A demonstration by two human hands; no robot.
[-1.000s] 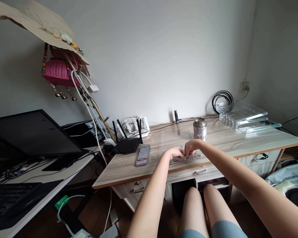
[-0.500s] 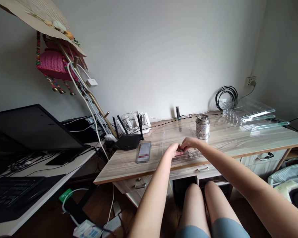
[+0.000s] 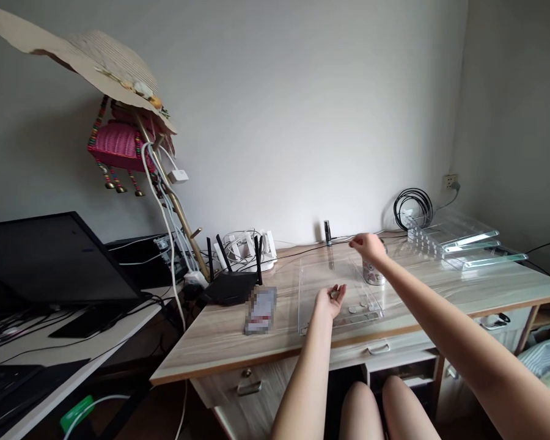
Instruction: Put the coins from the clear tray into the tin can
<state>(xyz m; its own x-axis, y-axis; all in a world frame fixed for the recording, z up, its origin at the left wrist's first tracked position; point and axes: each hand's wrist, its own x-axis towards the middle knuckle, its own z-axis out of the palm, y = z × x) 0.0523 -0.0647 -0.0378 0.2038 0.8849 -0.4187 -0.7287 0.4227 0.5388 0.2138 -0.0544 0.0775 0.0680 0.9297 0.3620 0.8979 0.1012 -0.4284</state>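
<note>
Palm up, my left hand (image 3: 332, 300) cups a few small coins (image 3: 334, 294) above the clear acrylic tray (image 3: 309, 269). My right hand (image 3: 369, 246) is raised beside and in front of the patterned tin (image 3: 374, 274), hiding its top. Its fingers are pinched together, and whatever they hold is too small to make out. Several loose silver coins (image 3: 352, 310) lie in the right front part of the tray.
A phone-like blurred item (image 3: 260, 310) lies left of the tray, near a black router (image 3: 231, 287). Stacked clear trays (image 3: 458, 235) and a coiled black cable (image 3: 413, 209) sit at the right. A small dark bottle (image 3: 327, 232) stands by the wall.
My hands were together over the tray and have parted. The right hand has risen to the tin; the left has turned palm up with coins showing. The view has tilted upward.
</note>
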